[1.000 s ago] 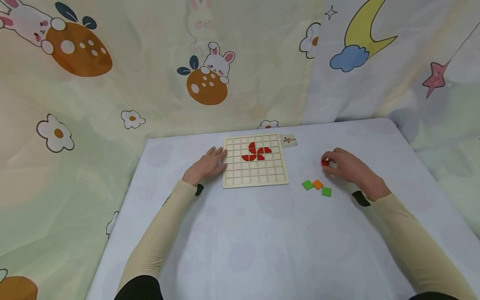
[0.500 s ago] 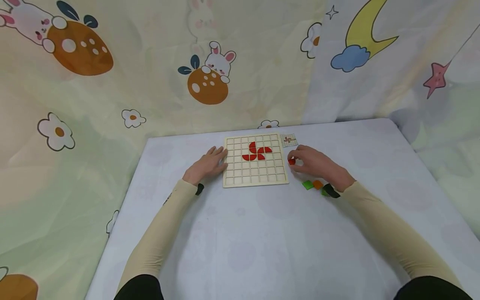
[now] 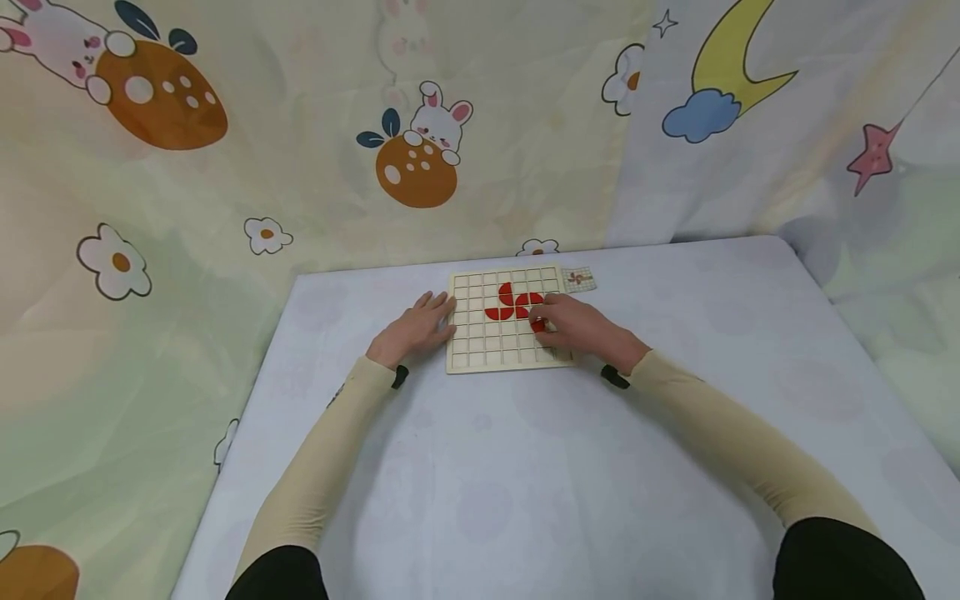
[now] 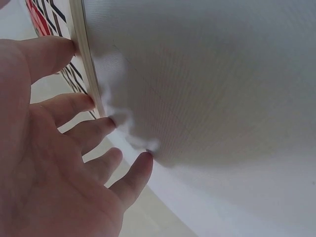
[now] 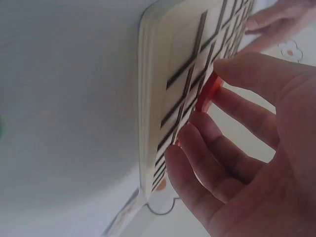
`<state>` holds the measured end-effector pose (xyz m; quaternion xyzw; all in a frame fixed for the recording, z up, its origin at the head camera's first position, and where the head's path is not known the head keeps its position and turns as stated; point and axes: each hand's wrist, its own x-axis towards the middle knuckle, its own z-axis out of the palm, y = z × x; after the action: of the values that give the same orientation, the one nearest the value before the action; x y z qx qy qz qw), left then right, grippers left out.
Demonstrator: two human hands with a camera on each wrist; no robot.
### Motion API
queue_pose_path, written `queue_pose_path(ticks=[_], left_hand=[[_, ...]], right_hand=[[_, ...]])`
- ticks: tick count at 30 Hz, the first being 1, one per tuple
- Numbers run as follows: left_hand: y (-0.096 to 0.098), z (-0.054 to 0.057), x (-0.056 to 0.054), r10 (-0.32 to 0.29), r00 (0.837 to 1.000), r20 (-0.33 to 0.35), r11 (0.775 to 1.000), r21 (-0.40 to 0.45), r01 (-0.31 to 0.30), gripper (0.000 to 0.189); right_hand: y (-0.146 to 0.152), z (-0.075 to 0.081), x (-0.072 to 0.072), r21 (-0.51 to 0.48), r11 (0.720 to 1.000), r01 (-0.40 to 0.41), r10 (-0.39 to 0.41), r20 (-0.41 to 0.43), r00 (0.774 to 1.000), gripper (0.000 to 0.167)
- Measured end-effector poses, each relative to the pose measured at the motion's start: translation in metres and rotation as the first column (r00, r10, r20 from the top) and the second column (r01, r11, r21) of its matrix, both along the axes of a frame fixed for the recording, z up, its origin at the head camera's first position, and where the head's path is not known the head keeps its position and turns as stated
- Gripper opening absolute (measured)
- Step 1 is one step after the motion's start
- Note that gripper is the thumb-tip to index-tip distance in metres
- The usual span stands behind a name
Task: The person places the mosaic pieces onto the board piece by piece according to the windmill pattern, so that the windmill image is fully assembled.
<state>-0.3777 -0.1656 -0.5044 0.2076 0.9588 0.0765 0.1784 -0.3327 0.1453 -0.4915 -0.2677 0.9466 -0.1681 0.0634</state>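
A square wooden grid board (image 3: 476, 360) lies on the table, with several red curved-edge tiles (image 3: 506, 293) set in its cells as a pinwheel. My left hand (image 3: 411, 335) rests at the board's left side. In the left wrist view its fingers are spread, and the thumb (image 4: 52, 54) touches the board's edge. Over the right half of the board, my right hand (image 3: 585, 329) pinches another red tile (image 5: 209, 92) between thumb and finger. That tile is tilted close to the grid; whether it touches the board I cannot tell. The right hand covers part of the board.
A small printed card (image 3: 579, 279) showing a grid pattern lies at the board's upper right corner. The white-covered table (image 3: 480, 483) meets a patterned cloth backdrop (image 3: 315, 167) at the back. A green bit (image 5: 1, 131) shows at the right wrist view's left edge.
My right hand has carried the red tile leftward from the table's right side to over the board. The green and orange tiles are now hidden behind the right arm. The left hand stays put.
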Motion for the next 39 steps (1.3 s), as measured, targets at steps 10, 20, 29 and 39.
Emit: queue_pose_path(ticks=[10, 20, 29, 39], left_hand=[[0.0, -0.002, -0.001, -0.005, 1.0, -0.006, 1.0, 0.0, 0.005, 0.066], [-0.001, -0.002, -0.001, -0.002, 1.0, 0.0, 1.0, 0.012, 0.002, 0.066], [-0.001, -0.002, -0.001, 0.002, 1.0, 0.003, 1.0, 0.021, -0.002, 0.066], [0.0, 0.0, 0.0, -0.001, 1.0, 0.004, 1.0, 0.013, 0.001, 0.066]], right_hand=[[-0.017, -0.005, -0.004, 0.06, 0.998, 0.001, 0.002, -0.052, 0.999, 0.021], [-0.023, -0.007, -0.007, 0.117, 0.992, 0.054, -0.044, -0.087, 0.995, 0.023], [-0.028, -0.009, -0.011, 0.105, 0.991, 0.077, -0.072, -0.046, 0.996, 0.02], [-0.027, -0.008, -0.011, 0.076, 0.995, 0.066, -0.063, -0.039, 0.997, 0.017]])
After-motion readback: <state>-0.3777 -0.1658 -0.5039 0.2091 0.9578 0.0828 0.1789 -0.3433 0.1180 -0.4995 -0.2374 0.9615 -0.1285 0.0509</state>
